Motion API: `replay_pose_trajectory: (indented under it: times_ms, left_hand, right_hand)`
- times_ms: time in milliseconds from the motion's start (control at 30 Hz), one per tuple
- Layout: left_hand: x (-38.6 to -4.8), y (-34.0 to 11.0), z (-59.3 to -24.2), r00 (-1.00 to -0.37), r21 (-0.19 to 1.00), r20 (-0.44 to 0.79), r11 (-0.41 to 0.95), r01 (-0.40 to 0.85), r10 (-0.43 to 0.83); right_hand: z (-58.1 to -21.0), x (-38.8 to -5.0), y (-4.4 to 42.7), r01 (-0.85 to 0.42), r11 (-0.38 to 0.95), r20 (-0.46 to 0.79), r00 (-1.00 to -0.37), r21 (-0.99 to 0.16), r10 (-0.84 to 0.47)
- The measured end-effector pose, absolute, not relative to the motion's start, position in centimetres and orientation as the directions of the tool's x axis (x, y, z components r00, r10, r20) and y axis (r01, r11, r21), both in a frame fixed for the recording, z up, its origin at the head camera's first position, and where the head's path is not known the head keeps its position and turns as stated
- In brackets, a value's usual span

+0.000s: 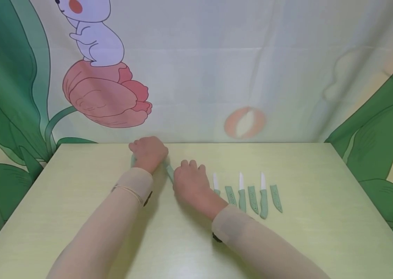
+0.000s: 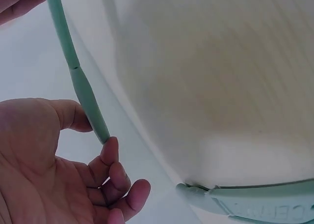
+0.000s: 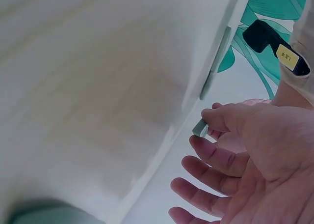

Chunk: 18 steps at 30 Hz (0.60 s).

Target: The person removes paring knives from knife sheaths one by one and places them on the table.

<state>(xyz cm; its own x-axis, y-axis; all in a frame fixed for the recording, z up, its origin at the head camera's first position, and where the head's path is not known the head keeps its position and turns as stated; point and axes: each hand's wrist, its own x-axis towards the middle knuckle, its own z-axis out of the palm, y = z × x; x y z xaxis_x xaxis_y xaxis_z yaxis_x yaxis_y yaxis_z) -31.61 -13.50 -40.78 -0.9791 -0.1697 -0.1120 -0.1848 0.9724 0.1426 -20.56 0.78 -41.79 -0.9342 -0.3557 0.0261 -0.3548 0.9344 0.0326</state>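
Observation:
A green knife in its sheath (image 1: 169,170) spans the gap between the hands. The left hand (image 1: 149,153) pinches one end between thumb and index finger; in the left wrist view, the left hand (image 2: 44,155) has its other fingers loosely bent. The right hand (image 1: 193,184) pinches the opposite end, and only a short green end (image 3: 200,128) shows in the right wrist view. A seam crosses the green knife (image 2: 78,79) in the left wrist view. Beside the left hand lies another sheathed green knife (image 2: 260,202), mostly hidden in the head view.
Right of the right hand lie three white-bladed knives with green handles (image 1: 264,201) alternating with three green sheaths (image 1: 276,198). The right hand partly hides the nearest knife (image 1: 215,182). A pale table (image 1: 297,240) meets a printed curtain (image 1: 196,77) at its back edge.

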Motion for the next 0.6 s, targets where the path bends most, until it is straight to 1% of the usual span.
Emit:
replay_pose_trajectory:
  times_ms: [233,400,600]
  left_hand:
    - [-30.3,-13.4,-39.0,-0.98,0.285,-0.101,0.939,-0.194,-0.172]
    - [-29.7,-13.4,-37.8,-0.977,0.395,-0.127,0.895,-0.21,-0.173]
    - [-29.0,-13.4,-37.0,-0.971,0.495,-0.153,0.837,-0.234,-0.182]
  right_hand:
    - [-40.6,-20.6,2.0,-0.346,0.938,0.039,-0.938,-0.004,-0.346]
    - [-40.3,-20.8,3.1,-0.337,0.941,0.059,-0.941,-0.042,-0.334]
    - [-39.8,-20.8,4.4,-0.311,0.944,0.081,-0.949,-0.111,-0.303]
